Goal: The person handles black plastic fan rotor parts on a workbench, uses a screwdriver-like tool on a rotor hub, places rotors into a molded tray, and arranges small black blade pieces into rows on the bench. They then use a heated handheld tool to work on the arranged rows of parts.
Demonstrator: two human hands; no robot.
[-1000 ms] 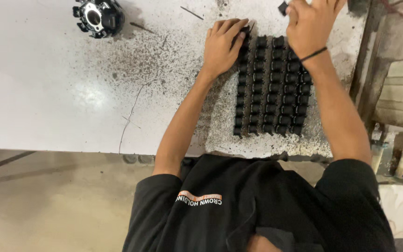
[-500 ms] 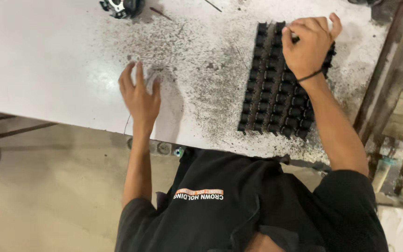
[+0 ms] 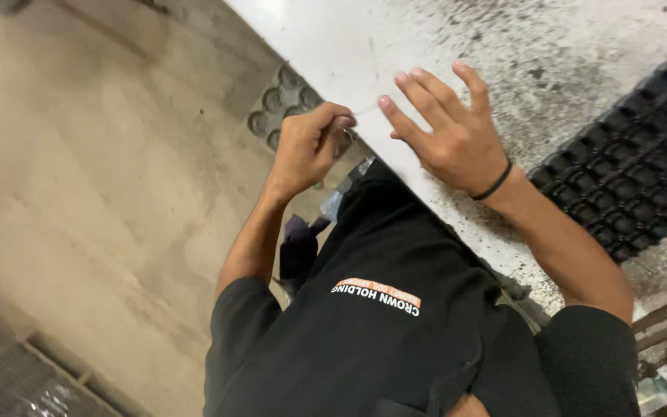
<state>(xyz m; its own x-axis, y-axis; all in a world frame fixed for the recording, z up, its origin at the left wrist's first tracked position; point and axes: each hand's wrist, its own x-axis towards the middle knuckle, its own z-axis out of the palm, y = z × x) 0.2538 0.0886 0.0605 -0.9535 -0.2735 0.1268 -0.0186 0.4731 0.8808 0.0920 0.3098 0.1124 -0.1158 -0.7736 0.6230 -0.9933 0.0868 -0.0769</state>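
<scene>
Since half a second ago the left hand [image 3: 310, 147] has left the tabletop and now sits at the near edge of the white table [image 3: 333, 31], fingers curled together and pinching at something small there; what it grips is too hidden to identify. The right hand [image 3: 449, 135] has come off the black tray [image 3: 627, 162] and rests flat near the same edge, fingers spread, a dark band at the wrist. Judged from this, work has shifted from the tray to the table edge. The tray lies well to the right, a moulded grid of small square pockets, matt plastic. The tabletop is smooth, speckled with dark grit. Below, a grey moulded piece with round recesses [image 3: 283, 108] shows beside the concrete floor [image 3: 79, 193].
</scene>
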